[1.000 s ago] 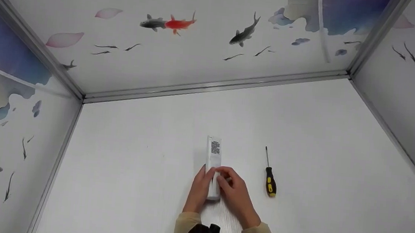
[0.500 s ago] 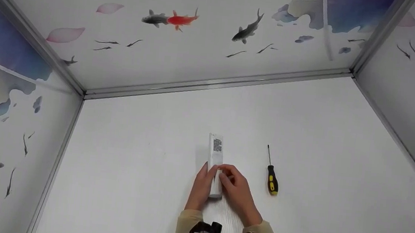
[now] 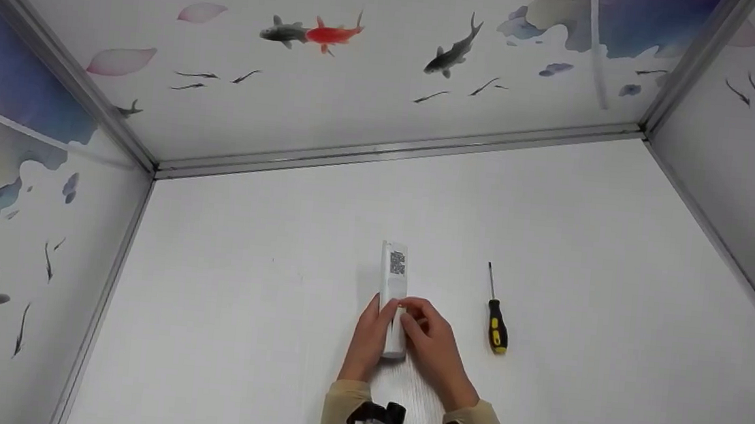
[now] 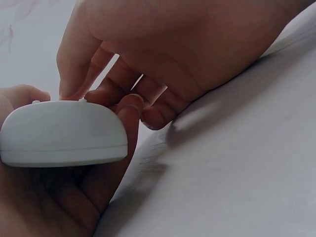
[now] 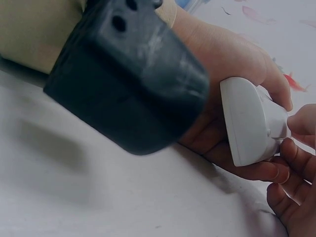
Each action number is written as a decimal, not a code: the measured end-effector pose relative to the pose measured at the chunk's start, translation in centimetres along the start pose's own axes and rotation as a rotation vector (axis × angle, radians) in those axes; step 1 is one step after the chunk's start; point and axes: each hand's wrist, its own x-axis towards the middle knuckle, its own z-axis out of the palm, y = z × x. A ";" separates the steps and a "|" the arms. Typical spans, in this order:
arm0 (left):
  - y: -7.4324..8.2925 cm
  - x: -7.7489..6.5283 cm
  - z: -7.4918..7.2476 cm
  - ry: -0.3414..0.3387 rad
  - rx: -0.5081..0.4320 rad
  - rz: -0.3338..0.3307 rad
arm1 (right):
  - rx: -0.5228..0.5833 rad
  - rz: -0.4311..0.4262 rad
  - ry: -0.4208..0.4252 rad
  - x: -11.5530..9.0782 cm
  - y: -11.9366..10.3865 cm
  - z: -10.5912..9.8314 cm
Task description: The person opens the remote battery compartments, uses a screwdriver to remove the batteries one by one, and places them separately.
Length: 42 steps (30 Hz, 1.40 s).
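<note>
The head view looks forward and down over the desk and both hands. Both wrist views face the same rounded end of the white device, close up.

Free room lies beyond the white device; rightward, a screwdriver obstructs.

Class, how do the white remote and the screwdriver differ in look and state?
The white remote is a plain pale bar with a printed square code; the screwdriver has a black and yellow handle and a thin shaft.
The white remote is gripped by the left hand, with the right hand touching it; the screwdriver lies untouched on the table.
Both are long.
</note>
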 end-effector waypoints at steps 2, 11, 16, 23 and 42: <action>0.0 0.0 0.0 0.000 -0.001 -0.001 | -0.001 0.005 -0.001 0.0 0.0 0.0; 0.2 0.0 0.1 0.008 -0.005 -0.011 | -0.005 0.001 0.004 0.1 0.1 -0.1; 0.2 0.1 0.2 0.009 -0.007 -0.009 | 0.004 -0.001 0.003 0.1 0.1 -0.2; 0.1 0.1 0.2 0.005 0.012 -0.005 | 0.026 -0.014 0.000 0.1 0.1 -0.2; 0.2 -0.1 0.0 0.005 0.013 -0.009 | 0.014 -0.008 -0.001 0.1 0.1 -0.1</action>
